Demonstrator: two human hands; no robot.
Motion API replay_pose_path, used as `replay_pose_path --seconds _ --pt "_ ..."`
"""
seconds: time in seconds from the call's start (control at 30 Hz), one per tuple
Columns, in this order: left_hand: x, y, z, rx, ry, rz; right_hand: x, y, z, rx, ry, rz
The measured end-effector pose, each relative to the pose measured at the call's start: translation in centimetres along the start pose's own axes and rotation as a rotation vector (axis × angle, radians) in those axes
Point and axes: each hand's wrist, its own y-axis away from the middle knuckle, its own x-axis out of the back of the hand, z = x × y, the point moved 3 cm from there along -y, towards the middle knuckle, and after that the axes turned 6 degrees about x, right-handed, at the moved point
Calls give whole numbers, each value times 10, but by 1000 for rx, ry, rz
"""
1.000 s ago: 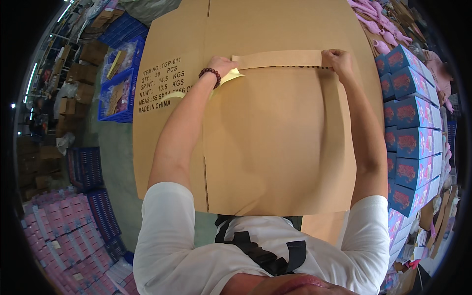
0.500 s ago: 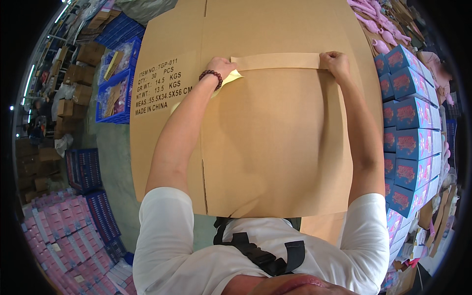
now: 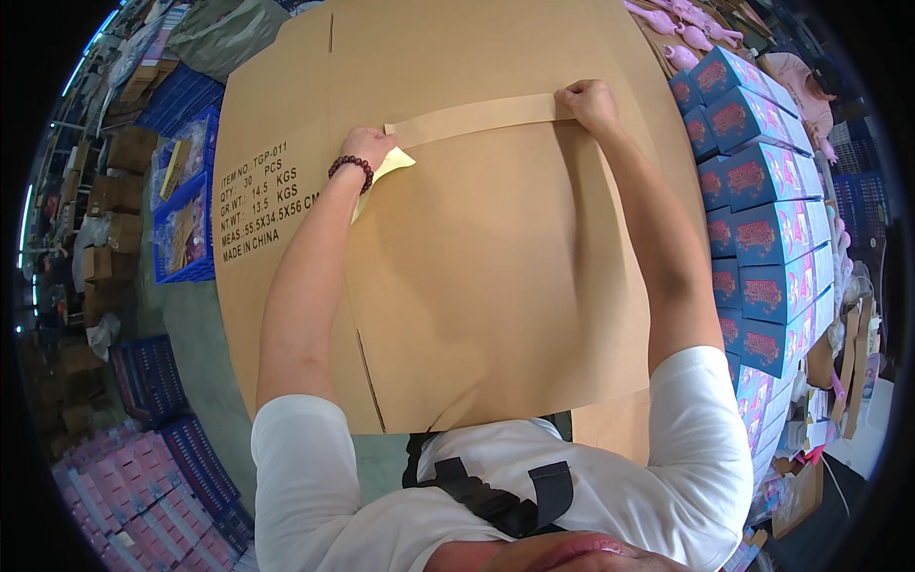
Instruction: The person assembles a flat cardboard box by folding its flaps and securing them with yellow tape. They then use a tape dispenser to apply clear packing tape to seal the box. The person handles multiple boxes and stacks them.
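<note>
Brown strip (image 3: 477,119), seemingly taut, between both hands (image 3: 370,148) (image 3: 591,105)

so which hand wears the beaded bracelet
The left hand, at the left end of the brown strip, beside the yellow paper: dark beads circle its wrist. The right hand, at the other end, is bare-wristed.

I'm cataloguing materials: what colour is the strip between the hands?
The strip is tan, clearest in the head view.

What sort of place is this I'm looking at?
Probably a packing area in a warehouse or workshop: a large flat brown cardboard carton lies before the person, blue printed cardboard boxes are stacked at the right, and filled blue plastic crates stand at the left.
</note>
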Motion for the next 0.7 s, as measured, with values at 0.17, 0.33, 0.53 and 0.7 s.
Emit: replay_pose_path --seconds 0.17,0.33,0.53,0.7 --pt "-2 -1 -1 -8 5 21 -4 2 -3 25 74 47" --pt "-2 -4 -2 -7 -28 8 -10 -1 -1 20 144 47" --pt "5 -4 -2 26 -222 44 -11 -3 2 3 276 52" --pt "52 42 -24 11 -354 102 13 -7 9 -88 274 -3"
